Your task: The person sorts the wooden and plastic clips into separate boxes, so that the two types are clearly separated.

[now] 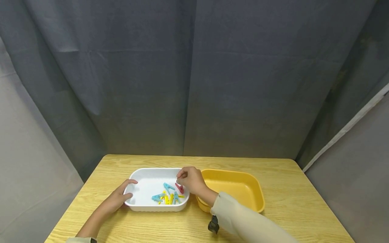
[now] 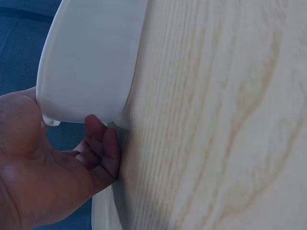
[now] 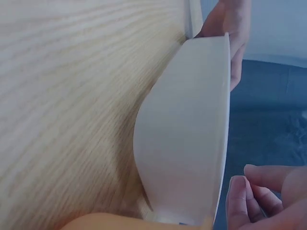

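A white tray [image 1: 146,182] stands on the table with several plastic clothespins in its right half. Yellow clothespins [image 1: 166,199] lie in a loose heap, with light blue clothespins [image 1: 169,187] around them and a red clothespin [image 1: 180,188] near the right wall. My left hand [image 1: 117,197] grips the tray's left end, the thumb and a finger over the rim; its other fingers curl against the outer wall in the left wrist view. Above the tray's right rim hovers my right hand [image 1: 190,180], fingers curled and thumb tip close to the index tip, just over the red clothespin. Nothing shows between those fingertips.
Close to the right of the white tray stands a yellow basin [image 1: 258,189], partly under the right forearm. The wooden table [image 1: 121,162] ends at a dark grey curtain [image 1: 146,101], and lighter cloth hangs at both sides. A dark tie [image 1: 213,224] dangles by the right cuff.
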### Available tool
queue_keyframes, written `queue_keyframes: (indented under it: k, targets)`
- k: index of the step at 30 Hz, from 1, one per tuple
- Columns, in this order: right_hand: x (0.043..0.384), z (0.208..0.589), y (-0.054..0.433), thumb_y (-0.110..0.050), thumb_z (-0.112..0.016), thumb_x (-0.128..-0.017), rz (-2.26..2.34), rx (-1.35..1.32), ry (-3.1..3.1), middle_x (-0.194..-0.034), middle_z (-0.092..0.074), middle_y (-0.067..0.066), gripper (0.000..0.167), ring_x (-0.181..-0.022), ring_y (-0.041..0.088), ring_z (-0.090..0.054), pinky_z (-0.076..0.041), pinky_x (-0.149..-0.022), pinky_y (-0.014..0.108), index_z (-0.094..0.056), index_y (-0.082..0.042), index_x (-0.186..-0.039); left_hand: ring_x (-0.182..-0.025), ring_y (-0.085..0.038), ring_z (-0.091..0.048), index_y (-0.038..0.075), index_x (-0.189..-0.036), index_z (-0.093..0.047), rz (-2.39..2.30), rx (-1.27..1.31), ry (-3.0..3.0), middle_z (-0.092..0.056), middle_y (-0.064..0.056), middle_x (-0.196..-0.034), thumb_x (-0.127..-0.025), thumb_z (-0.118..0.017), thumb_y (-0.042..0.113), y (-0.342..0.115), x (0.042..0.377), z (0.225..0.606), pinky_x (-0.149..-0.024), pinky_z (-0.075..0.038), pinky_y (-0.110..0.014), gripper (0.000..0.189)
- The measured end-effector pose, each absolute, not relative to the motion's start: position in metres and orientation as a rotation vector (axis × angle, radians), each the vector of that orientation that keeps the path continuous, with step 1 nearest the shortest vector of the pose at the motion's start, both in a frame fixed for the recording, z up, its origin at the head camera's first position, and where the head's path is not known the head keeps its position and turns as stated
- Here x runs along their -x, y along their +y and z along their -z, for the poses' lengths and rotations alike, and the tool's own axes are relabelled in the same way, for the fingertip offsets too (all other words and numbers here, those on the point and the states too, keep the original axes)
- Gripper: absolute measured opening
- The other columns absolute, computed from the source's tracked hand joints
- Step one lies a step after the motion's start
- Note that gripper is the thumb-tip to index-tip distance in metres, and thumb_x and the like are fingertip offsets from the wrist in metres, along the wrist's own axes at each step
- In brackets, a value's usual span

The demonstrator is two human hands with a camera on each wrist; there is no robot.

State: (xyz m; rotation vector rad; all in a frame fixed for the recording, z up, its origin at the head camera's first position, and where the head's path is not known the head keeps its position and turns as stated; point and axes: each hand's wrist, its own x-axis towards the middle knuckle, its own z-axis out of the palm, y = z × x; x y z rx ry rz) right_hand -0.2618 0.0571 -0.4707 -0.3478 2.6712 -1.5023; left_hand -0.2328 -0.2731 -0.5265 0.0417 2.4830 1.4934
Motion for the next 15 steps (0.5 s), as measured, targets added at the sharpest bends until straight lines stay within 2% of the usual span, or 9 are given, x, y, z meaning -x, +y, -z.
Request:
queue_keyframes:
  k: [5,10,15]
  targets:
    - [0.248,0.465,0.060,-0.002,-0.079,-0.087,1.547,0.391,2.600,-0.082,-0.069,0.000,0.009,-0.074,0.014,-0.063,-0.056,-0.071,0.028,-0.073,-0.007,-0.090,-0.127,-0.043,-0.048,0.014,-0.146,-0.046,-1.494,-0.049,2.483,-0.015,-0.030,-0.166,-0.100,-0.053,0.002,-0.273,0.233,0.527,-0.083,-0.054,-0.036,0.048]
    - [0.235,0.463,0.063,-0.002,-0.080,-0.086,1.584,0.468,2.540,-0.085,-0.071,0.001,0.010,-0.076,0.016,-0.067,-0.058,-0.070,0.029,-0.073,-0.006,-0.092,-0.119,-0.039,-0.053,0.013,-0.147,-0.044,-1.491,-0.080,2.493,-0.017,-0.032,-0.164,-0.100,-0.053,0.002,-0.273,0.235,0.528,-0.078,-0.054,-0.035,0.049]
    - [0.223,0.462,0.067,-0.002,-0.081,-0.085,1.597,0.523,2.510,-0.087,-0.072,0.000,0.012,-0.081,0.013,-0.067,-0.056,-0.072,0.024,-0.074,-0.005,-0.094,-0.107,-0.033,-0.058,0.013,-0.147,-0.044,-1.502,-0.067,2.484,-0.020,-0.031,-0.162,-0.099,-0.054,0.002,-0.274,0.235,0.529,-0.073,-0.053,-0.034,0.050]
